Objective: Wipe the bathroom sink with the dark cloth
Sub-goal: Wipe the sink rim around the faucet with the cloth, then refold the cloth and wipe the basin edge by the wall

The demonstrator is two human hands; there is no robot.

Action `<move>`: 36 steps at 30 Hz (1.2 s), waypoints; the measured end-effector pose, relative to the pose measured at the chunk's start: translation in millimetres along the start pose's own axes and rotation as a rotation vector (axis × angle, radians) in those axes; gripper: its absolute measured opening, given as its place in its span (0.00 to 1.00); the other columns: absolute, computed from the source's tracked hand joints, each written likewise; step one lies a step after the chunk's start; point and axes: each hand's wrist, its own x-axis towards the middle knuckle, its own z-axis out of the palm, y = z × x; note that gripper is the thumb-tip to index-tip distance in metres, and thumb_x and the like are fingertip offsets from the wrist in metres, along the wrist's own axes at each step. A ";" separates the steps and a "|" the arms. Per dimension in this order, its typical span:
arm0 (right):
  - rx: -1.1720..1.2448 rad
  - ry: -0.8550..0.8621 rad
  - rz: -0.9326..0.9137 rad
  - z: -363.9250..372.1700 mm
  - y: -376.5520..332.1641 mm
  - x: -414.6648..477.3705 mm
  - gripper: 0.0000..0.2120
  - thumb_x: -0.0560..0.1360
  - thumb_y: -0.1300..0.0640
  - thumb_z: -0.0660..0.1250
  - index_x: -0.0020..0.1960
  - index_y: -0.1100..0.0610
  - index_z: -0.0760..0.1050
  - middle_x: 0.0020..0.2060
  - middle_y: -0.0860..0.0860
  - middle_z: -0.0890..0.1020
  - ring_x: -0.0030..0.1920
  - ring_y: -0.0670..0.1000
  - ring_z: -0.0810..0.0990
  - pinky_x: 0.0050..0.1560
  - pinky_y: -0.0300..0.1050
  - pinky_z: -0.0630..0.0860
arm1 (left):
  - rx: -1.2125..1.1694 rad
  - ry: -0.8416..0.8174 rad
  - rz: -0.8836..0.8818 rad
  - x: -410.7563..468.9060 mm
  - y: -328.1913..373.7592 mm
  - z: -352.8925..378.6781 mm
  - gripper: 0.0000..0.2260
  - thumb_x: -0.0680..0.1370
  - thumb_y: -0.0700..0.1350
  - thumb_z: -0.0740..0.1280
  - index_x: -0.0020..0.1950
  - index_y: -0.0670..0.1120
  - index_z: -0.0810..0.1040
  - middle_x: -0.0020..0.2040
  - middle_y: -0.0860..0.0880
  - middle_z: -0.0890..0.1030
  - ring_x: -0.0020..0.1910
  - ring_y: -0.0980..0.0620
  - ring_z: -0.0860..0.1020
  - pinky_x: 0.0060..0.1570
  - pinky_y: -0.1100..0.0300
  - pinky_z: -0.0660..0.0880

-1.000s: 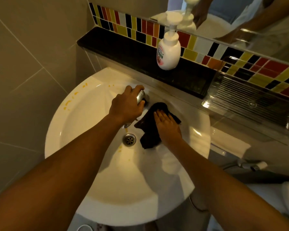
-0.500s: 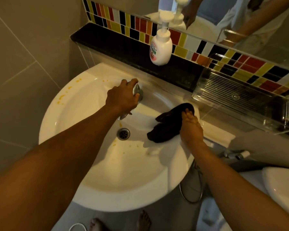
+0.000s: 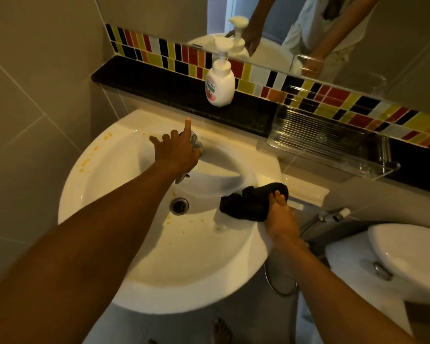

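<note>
While your left hand (image 3: 178, 151) rests splayed over the tap (image 3: 196, 142), your right hand (image 3: 281, 219) presses the dark cloth (image 3: 251, 203) against the sink (image 3: 159, 264) rim, fingers curled around it.

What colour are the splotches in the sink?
Yellow-orange splotches on the white sink, in the head view.

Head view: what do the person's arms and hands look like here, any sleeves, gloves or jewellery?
Both arms are bare along all of their visible length, with no sleeves in view. The left hand and the right hand wear no gloves. No watch, bracelet or ring shows on either wrist or on the visible fingers. There are no markings or bandages that I can make out.
</note>
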 end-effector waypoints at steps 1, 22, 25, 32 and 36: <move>0.007 -0.001 0.013 1.0 0.6 -4.9 0.38 0.76 0.58 0.67 0.78 0.58 0.49 0.78 0.57 0.52 0.77 0.60 0.55 0.75 0.53 0.54 | 0.005 -0.017 -0.001 -1.8 0.2 -2.4 0.38 0.78 0.62 0.58 0.79 0.50 0.40 0.74 0.37 0.63 0.73 0.34 0.62 0.71 0.31 0.50; 0.483 0.180 0.313 -11.3 3.3 -27.6 0.19 0.78 0.58 0.63 0.68 0.62 0.67 0.64 0.61 0.73 0.64 0.61 0.72 0.63 0.53 0.70 | 0.084 -0.088 0.563 -96.2 23.6 46.7 0.21 0.82 0.49 0.56 0.74 0.47 0.61 0.76 0.44 0.63 0.77 0.44 0.54 0.75 0.45 0.51; 0.536 0.125 0.390 -8.9 6.0 -20.4 0.18 0.79 0.58 0.63 0.66 0.64 0.69 0.63 0.62 0.75 0.64 0.62 0.73 0.64 0.54 0.70 | 0.081 -0.139 0.557 -101.0 21.5 48.7 0.20 0.82 0.49 0.57 0.74 0.47 0.62 0.75 0.44 0.64 0.76 0.44 0.56 0.74 0.46 0.53; 0.456 0.165 0.307 -29.6 13.7 -33.6 0.11 0.79 0.62 0.61 0.59 0.63 0.75 0.56 0.61 0.79 0.57 0.60 0.78 0.61 0.55 0.75 | 0.061 -0.235 0.544 -112.8 24.1 39.4 0.20 0.81 0.49 0.58 0.72 0.46 0.64 0.70 0.43 0.70 0.70 0.42 0.66 0.71 0.45 0.57; 0.498 0.157 -0.010 -60.1 -9.1 -53.5 0.06 0.79 0.62 0.61 0.55 0.55 0.71 0.51 0.54 0.78 0.56 0.55 0.77 0.52 0.46 0.74 | -0.032 -0.180 0.535 -113.0 26.7 25.3 0.23 0.80 0.50 0.61 0.74 0.47 0.62 0.69 0.43 0.72 0.67 0.42 0.70 0.68 0.44 0.63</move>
